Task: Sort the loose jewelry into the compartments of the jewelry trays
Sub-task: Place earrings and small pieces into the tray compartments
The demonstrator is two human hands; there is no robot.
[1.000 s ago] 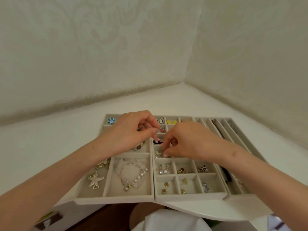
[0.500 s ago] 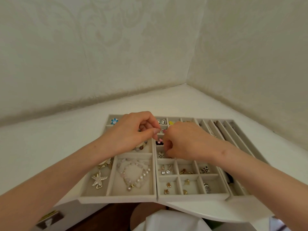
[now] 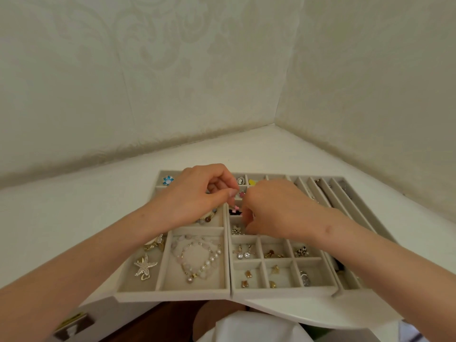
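Jewelry already fills most of what shows. In the left tray (image 3: pixel 172 296) lie a starfish brooch (image 3: pixel 145 267), a pearl bracelet (image 3: pixel 197 260) and a blue flower (image 3: pixel 168 180). The middle tray (image 3: pixel 281 292) holds crystal earrings (image 3: pixel 243 253), gold studs (image 3: pixel 246 278) and a checkered piece (image 3: pixel 301 251), each in its own small compartment. The long slots of the right tray (image 3: pixel 345 201) hold a few things too blurred to name.

No loose piece shows on the worktop (image 3: pixel 74 218), so the sorting looks nearly finished. A few small compartments at the far edge look bare.

Both hands meet over the far half of the middle tray. The left hand (image 3: pixel 197 193) has its fingers curled, and its grip looks closed, thumb to forefinger, on a tiny pink piece (image 3: pixel 241 193) held just above a compartment. The right hand (image 3: pixel 278 211) is curled with its fingertips hidden behind its own back, so I cannot tell whether its grip has hold of anything. What is left appears to be setting this last small piece down.
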